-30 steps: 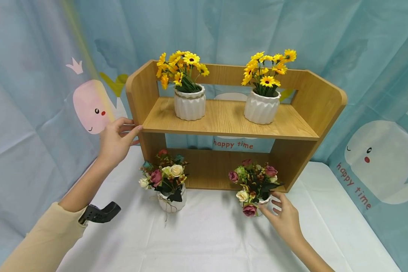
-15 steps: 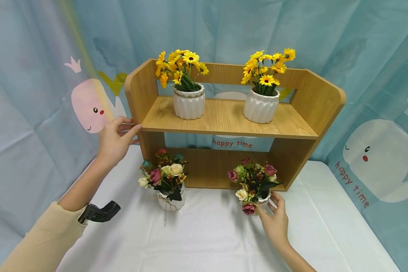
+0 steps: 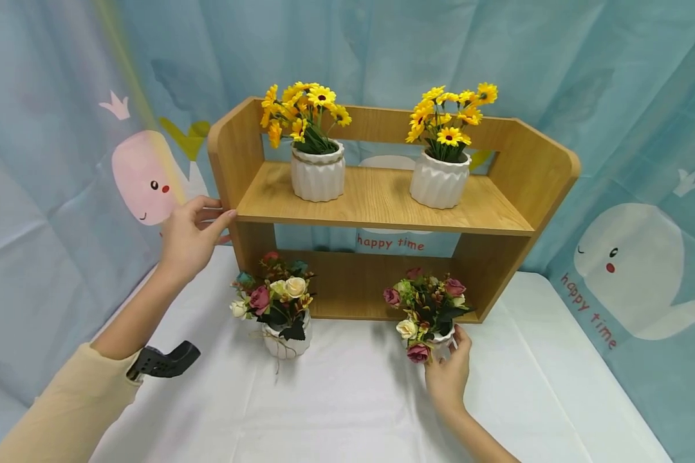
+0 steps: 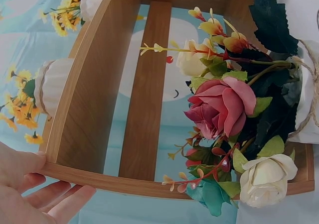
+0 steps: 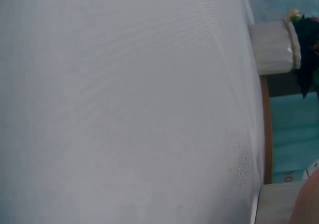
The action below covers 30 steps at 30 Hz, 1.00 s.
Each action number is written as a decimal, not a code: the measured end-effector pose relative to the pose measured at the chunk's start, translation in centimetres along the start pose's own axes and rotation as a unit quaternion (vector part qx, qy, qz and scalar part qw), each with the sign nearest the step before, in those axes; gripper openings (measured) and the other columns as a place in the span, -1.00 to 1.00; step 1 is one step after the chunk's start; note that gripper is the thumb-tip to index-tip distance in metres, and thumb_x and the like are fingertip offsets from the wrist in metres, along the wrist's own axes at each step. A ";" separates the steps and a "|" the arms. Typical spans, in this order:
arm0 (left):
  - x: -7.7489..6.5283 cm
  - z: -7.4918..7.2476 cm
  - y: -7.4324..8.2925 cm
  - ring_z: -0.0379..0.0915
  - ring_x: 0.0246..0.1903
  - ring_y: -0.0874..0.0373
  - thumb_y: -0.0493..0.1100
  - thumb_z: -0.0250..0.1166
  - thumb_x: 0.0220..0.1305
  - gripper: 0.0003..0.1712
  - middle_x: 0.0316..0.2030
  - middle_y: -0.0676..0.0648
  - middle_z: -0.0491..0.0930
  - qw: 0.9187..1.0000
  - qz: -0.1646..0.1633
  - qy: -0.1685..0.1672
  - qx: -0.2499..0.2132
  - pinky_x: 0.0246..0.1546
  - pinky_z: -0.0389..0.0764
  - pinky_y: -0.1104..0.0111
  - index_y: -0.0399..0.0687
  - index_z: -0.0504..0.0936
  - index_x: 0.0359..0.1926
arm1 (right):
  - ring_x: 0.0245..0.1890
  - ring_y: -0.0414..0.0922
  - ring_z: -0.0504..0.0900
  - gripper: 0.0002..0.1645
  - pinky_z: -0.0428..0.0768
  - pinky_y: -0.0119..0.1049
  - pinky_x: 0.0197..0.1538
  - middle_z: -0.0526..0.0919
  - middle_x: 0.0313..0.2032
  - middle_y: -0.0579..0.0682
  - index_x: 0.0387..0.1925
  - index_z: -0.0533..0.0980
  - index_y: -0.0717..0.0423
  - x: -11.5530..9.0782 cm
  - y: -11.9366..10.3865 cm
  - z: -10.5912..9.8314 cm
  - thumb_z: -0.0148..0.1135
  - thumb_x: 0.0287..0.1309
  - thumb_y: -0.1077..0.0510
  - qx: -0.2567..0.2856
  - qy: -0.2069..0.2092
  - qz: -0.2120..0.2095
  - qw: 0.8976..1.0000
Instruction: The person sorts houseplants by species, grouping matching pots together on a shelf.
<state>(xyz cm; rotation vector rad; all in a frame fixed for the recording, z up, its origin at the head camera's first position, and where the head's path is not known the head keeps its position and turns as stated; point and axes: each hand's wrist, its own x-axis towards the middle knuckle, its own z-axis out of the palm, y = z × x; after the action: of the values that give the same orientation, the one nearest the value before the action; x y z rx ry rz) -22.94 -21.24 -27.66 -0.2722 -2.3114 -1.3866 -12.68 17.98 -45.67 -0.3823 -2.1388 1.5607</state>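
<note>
My left hand (image 3: 188, 239) grips the left side panel of a two-tier wooden shelf (image 3: 376, 215), thumb at the front edge and fingers on the outer side. At the lower right, my right hand (image 3: 448, 376) holds a white flowerpot (image 3: 442, 347) of pink and cream artificial roses, its fingers round the pot's right side. That pot stands upright on the white table, before the bottom tier. A second flowerpot (image 3: 287, 342), tied with twine and filled with mixed roses (image 4: 222, 104), stands before the shelf's left part. Only a bit of the right hand (image 5: 306, 204) shows in its wrist view.
Two white pots of yellow daisies, a left one (image 3: 318, 173) and a right one (image 3: 440, 182), stand on the upper tier. A white cloth covers the table (image 3: 347, 399). Blue printed curtains (image 3: 382, 51) hang behind and on both sides.
My right hand has moved left and closed in round the right rose pot. The left hand stays on the shelf's side. The whole head view has shifted slightly.
</note>
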 end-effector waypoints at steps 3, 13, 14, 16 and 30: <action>0.0 0.0 0.1 0.51 -0.33 0.63 -0.15 0.28 0.55 -0.55 0.11 -0.50 0.63 1.000 -0.002 0.002 0.006 -0.36 0.68 0.65 -0.51 0.53 0.17 | 0.49 0.50 0.22 -0.10 0.39 0.40 0.42 0.14 0.50 0.49 0.52 0.01 0.39 0.1 -0.1 0.2 0.23 0.28 0.49 0.007 0.001 0.003 1.000; 0.1 0.0 0.1 0.50 -0.34 0.66 -0.14 0.31 0.54 -0.56 0.10 -0.49 0.65 1.000 0.000 0.011 0.021 -0.37 0.68 0.64 -0.49 0.56 0.15 | 0.43 0.44 0.37 -0.13 0.54 0.25 0.36 0.28 0.48 0.42 0.56 0.11 0.29 1.2 0.3 -1.4 0.23 0.30 0.43 -0.034 -0.044 0.018 0.998; 0.1 0.0 0.1 0.48 -0.35 0.69 -0.14 0.31 0.53 -0.56 0.10 -0.49 0.65 1.000 0.000 0.012 0.021 -0.37 0.68 0.64 -0.49 0.56 0.15 | 0.42 0.44 0.38 -0.14 0.55 0.24 0.35 0.29 0.48 0.43 0.55 0.13 0.29 1.3 0.4 -1.7 0.24 0.30 0.41 -0.038 -0.051 0.016 0.998; 0.1 0.0 0.1 0.47 -0.38 0.72 -0.15 0.31 0.53 -0.56 0.09 -0.50 0.65 1.000 0.001 0.013 0.020 -0.38 0.68 0.64 -0.50 0.56 0.14 | 0.40 0.44 0.40 -0.17 0.57 0.21 0.34 0.32 0.46 0.42 0.54 0.16 0.28 1.6 0.6 -2.2 0.26 0.33 0.38 -0.049 -0.067 0.010 0.996; 0.2 0.0 0.0 0.49 -0.34 0.70 -0.14 0.31 0.53 -0.55 0.11 -0.49 0.65 1.000 -0.007 0.008 0.018 -0.38 0.68 0.64 -0.49 0.56 0.16 | 0.38 0.44 0.44 -0.04 0.51 0.18 0.39 0.33 0.42 0.50 0.56 0.07 0.34 1.9 2.2 -2.7 0.36 0.26 0.41 -0.064 -0.112 -0.021 0.991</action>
<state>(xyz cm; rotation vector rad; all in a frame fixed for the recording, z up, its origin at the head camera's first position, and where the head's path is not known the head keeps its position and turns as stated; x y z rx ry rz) -23.10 -21.28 -27.59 -0.2341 -2.3275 -1.3484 -13.03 21.82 -46.74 -0.2087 -2.4080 1.5089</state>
